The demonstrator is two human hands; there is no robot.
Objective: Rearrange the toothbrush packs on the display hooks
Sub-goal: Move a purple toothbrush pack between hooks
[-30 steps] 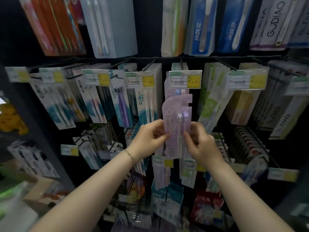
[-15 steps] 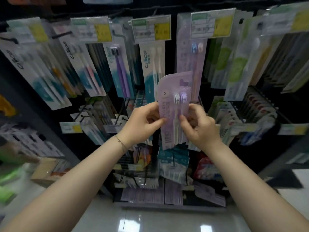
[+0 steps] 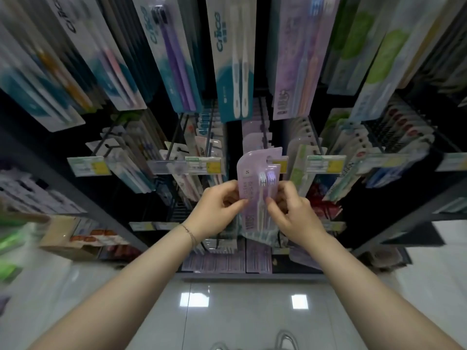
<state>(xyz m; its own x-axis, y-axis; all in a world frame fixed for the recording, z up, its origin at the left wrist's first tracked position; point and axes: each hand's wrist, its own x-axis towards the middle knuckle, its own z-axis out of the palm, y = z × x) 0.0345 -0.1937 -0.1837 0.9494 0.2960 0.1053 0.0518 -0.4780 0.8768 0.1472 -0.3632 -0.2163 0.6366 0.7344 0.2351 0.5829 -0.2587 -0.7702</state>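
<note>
A small stack of lilac toothbrush packs point(image 3: 255, 180) stands upright between both my hands, in front of the lower row of display hooks. My left hand point(image 3: 217, 208) pinches the stack's left edge and my right hand point(image 3: 290, 210) grips its right edge. The packs' hang holes sit level with a hook point(image 3: 264, 127) that carries more lilac packs behind a yellow price tag point(image 3: 279, 165). Whether the held stack is on the hook I cannot tell. A matching lilac pack point(image 3: 295, 59) hangs on the upper row.
Hanging rows of toothbrush packs fill the dark rack, with white-and-teal packs point(image 3: 232, 59) above and green packs point(image 3: 379, 54) at the right. Price tags point(image 3: 326, 164) line the hook ends. A cardboard box point(image 3: 68, 238) sits low at the left. Glossy floor tiles point(image 3: 247, 311) lie below.
The view has tilted downward, so the upper rows slid out of sight and the floor appeared. Both hands carried the lilac stack down from the upper row to the lower hooks.
</note>
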